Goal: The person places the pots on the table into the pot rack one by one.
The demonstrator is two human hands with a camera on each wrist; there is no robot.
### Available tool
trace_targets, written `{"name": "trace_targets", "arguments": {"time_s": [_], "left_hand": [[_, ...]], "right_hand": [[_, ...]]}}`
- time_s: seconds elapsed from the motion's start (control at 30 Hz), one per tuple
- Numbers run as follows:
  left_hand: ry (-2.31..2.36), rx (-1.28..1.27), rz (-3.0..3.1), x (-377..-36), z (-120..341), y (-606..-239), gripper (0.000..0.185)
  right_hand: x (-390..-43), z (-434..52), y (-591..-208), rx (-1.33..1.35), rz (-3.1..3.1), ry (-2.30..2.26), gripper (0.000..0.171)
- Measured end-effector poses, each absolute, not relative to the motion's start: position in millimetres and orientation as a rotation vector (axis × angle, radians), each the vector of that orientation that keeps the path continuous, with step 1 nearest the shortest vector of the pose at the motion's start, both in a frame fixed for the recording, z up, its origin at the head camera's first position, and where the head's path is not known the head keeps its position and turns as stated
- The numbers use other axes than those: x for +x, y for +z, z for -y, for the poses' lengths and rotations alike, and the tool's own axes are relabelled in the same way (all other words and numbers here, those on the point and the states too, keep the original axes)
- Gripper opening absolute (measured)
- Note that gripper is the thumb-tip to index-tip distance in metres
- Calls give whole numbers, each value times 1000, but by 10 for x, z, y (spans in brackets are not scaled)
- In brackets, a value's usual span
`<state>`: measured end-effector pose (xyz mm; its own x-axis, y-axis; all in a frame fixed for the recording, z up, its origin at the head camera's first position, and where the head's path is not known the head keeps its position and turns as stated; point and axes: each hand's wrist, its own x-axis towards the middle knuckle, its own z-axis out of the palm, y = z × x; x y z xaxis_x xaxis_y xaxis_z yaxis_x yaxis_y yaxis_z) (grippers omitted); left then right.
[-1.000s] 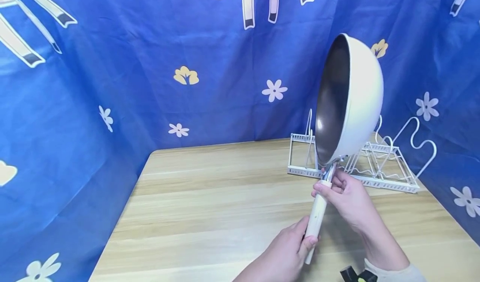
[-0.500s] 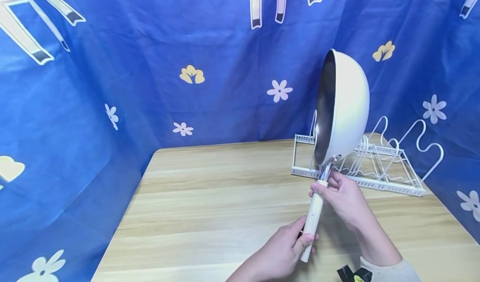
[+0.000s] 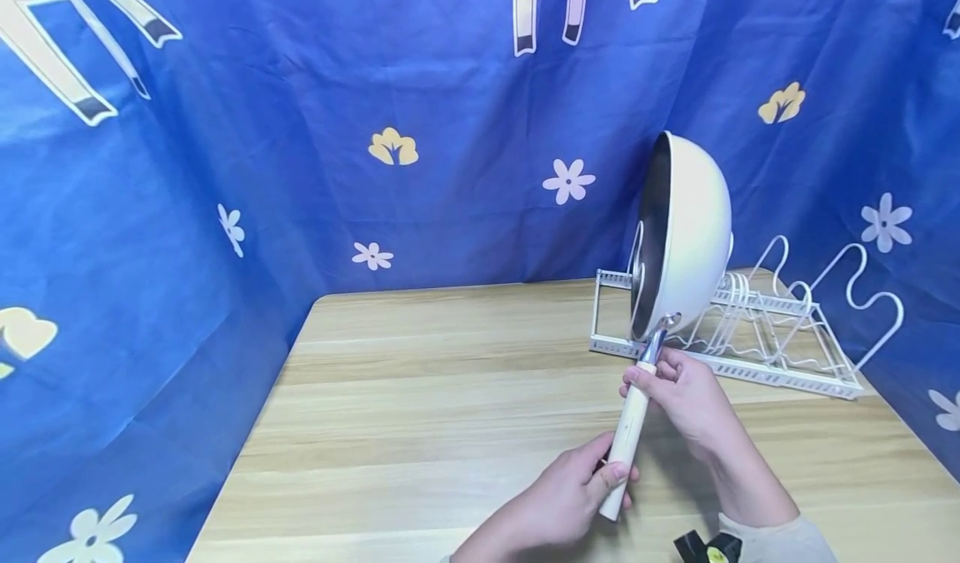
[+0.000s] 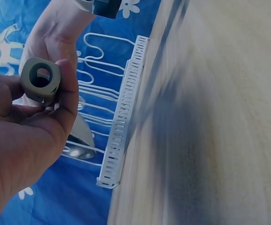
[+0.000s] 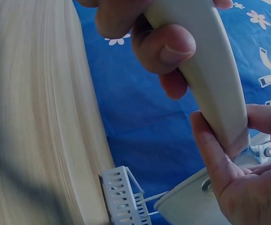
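Here both hands held the pan [image 3: 686,230] by its handle [image 3: 628,430]: left hand [image 3: 570,496] clenched round the end, right hand [image 3: 686,396] near the bowl, above the rack [image 3: 750,330] at far right. It probably needed lowering slowly, edge-first between the wires.

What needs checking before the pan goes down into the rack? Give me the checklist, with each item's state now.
1. Left hand has a grip on the butt end of the pan handle: ok, fingers curled round it.
2. Right hand has a grip on the handle's top, by the metal neck: ok.
3. Pan turned on edge: ok, its dark inside faces left and its cream outside faces right.
4. Pan over the rack: ok, the bowl overlaps the rack's left end in the head view.
5. Rim lined up with a gap between two wires: cannot tell, the bowl hides them.
6. Rack flat on the table: ok.
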<state>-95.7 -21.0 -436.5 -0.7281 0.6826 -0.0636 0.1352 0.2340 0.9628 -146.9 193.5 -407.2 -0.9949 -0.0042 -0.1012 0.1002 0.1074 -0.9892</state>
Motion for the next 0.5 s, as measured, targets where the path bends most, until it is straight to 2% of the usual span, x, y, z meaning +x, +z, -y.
{"name": "trace_targets", "arguments": {"time_s": [0.5], "left_hand": [[1552,714,-1961,-1063,189,-4394,31]], "right_hand": [[-1567,-1978,-4183,109,-2255,-2033,38]]}}
